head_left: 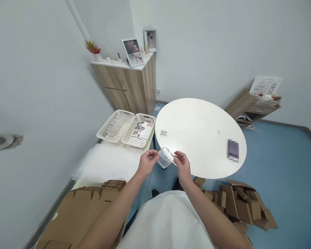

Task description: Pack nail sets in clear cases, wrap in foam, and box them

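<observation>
Between my two hands is a small clear plastic box (165, 158), held tilted in front of my body over the gap by the round table. My left hand (147, 162) pinches its left side with thumb and fingers. On the opposite side, my right hand (182, 165) grips the upper right edge. Something faint shows through the clear plastic, too unclear to name. Just beyond the box, a small sheet of round silvery pieces (163, 133) lies near the left edge of the white round table (197, 138).
Left of the round table, two white baskets (100, 134) hold clear plastic packs and printed cards. Flattened cardboard (75, 211) is stacked at lower left. An open carton of small brown boxes (246, 204) sits on the floor at right. A blurred dark item (233, 150) lies on the table.
</observation>
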`<state>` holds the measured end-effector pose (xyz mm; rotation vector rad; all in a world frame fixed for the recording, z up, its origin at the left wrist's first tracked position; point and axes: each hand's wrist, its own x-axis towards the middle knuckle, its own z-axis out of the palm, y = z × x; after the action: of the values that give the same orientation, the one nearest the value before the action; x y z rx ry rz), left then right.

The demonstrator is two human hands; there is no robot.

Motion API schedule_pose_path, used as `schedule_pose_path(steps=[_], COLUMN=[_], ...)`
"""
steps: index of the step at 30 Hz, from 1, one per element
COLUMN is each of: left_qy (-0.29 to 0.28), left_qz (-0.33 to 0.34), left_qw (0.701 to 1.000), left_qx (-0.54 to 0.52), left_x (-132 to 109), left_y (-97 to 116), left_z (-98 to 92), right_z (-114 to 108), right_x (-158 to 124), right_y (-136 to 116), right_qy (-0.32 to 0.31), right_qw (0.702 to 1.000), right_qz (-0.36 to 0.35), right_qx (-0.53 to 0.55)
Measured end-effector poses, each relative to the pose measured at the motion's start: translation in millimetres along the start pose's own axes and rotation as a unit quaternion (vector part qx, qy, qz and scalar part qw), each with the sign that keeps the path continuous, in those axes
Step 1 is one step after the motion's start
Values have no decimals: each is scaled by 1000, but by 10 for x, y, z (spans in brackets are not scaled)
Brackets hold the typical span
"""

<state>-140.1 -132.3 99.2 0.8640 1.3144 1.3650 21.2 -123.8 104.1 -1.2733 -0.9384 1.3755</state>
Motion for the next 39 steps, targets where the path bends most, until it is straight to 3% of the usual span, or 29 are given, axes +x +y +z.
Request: schedule_pose_path(steps=[3, 10, 14, 18, 23, 27, 34, 39], left_qy=[-53, -146, -115, -93, -120, -118, -67, -109], left_qz=[3, 2, -34, -90, -136, -159, -226, -252], left_qw=[998, 989, 992, 983, 980, 979, 959, 958], left_qx=[15, 27, -29, -128, -77, -44, -157, -83], left_x=[55, 150, 208, 228, 203, 263, 307, 220], left_y=[-26, -34, 34, -13, -167, -234, -361, -515], left_z=[247, 867, 1151, 1360, 1667, 1952, 2387, 2523], right_z=[-220, -702, -954, -1222, -1553, -1786, -2110, -2172], right_x=[69, 301, 422, 536, 673, 757, 855, 945], right_y=[-100, -335, -388, -374, -298, -291, -350, -277], right_qy=[10, -54, -79, -60, -25, -5, -17, 48], right_qw=[1000, 999, 997, 991, 980, 978, 989, 991], right_qz=[-15, 1, 21, 62, 96, 96, 81, 78], right_qx=[13, 0, -6, 99, 175, 187, 125, 93])
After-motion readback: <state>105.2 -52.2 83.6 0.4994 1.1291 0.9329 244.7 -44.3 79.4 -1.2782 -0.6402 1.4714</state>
